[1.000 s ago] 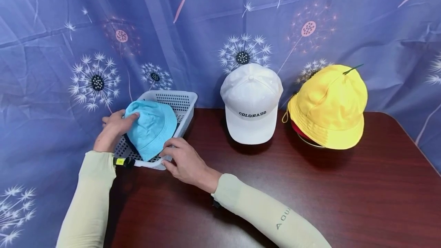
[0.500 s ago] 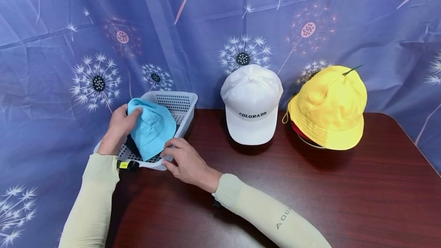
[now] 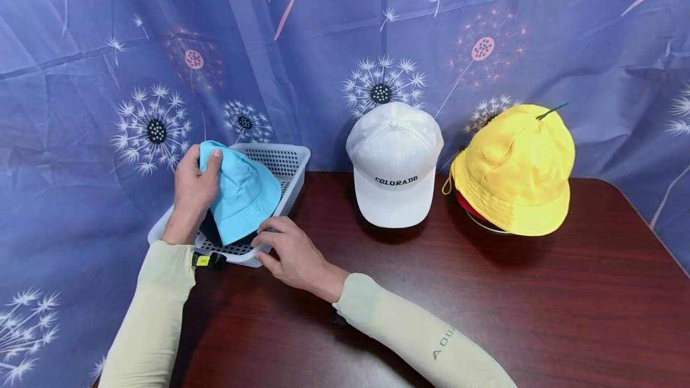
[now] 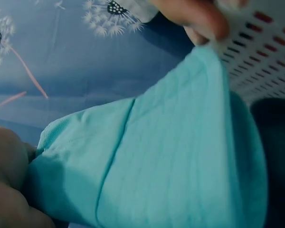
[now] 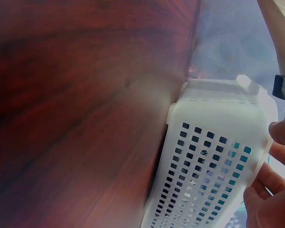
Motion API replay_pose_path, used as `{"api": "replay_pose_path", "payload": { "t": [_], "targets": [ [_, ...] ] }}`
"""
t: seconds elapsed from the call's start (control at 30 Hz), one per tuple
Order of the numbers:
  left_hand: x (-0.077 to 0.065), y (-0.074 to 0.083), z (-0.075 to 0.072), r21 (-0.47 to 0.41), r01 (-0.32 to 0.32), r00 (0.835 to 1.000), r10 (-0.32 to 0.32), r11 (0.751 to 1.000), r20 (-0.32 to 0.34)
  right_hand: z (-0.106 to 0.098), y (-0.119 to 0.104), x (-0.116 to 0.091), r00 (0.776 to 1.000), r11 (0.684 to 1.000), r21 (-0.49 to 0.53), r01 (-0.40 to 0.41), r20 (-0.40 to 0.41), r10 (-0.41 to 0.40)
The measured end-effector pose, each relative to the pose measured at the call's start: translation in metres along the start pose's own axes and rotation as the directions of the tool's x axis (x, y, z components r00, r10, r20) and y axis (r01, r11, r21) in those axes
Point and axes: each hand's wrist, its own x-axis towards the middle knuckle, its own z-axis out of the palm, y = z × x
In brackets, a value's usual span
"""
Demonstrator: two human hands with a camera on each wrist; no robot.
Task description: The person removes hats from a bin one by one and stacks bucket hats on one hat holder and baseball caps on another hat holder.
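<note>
My left hand [image 3: 195,190] pinches the crown of a light blue bucket hat [image 3: 245,196] between thumb and fingers, over the left part of a white plastic basket [image 3: 300,163]. In the left wrist view the hat [image 4: 166,152] hangs with its stitched brim towards the basket's perforated wall. Something dark [image 3: 211,231], perhaps another hat, shows under the brim. At the basket's near right corner, my right hand [image 3: 296,256] holds the rim, fingers over the edge and thumb outside, as the right wrist view of the basket [image 5: 218,107] also shows.
A white cap [image 3: 396,163] lettered COLORADO stands at the back middle of the dark red table [image 3: 485,310]. Right of it, a yellow hat [image 3: 517,166] with a green stem sits over something red on a stand. A blue dandelion-print curtain [image 3: 318,76] hangs close behind.
My left hand has closed on the blue hat's crown and raised it a little, moving slightly right. More of the dark item and basket floor shows. The right hand stays at the rim.
</note>
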Motion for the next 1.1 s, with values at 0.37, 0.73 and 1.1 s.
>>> {"api": "replay_pose_path", "payload": {
  "t": [0.37, 0.73, 1.1],
  "targets": [
    [-0.003, 0.022, 0.003, -0.285, -0.153, 0.986, 0.127, 0.946, -0.108, 0.002, 0.003, -0.002, 1.0, 1.0, 0.027, 0.006, -0.025, -0.005],
    [-0.017, 0.053, 0.008, -0.436, -0.162, 0.987, 0.137, 0.885, -0.089, 0.003, 0.002, -0.002, 1.0, 1.0, 0.005, -0.013, -0.024, 0.013],
    [-0.026, 0.063, 0.012, -0.507, -0.198, 0.98, 0.163, 0.839, -0.113, 0.0, 0.007, -0.007, 0.999, 0.999, 0.035, -0.004, 0.04, 0.003]
  ]
}}
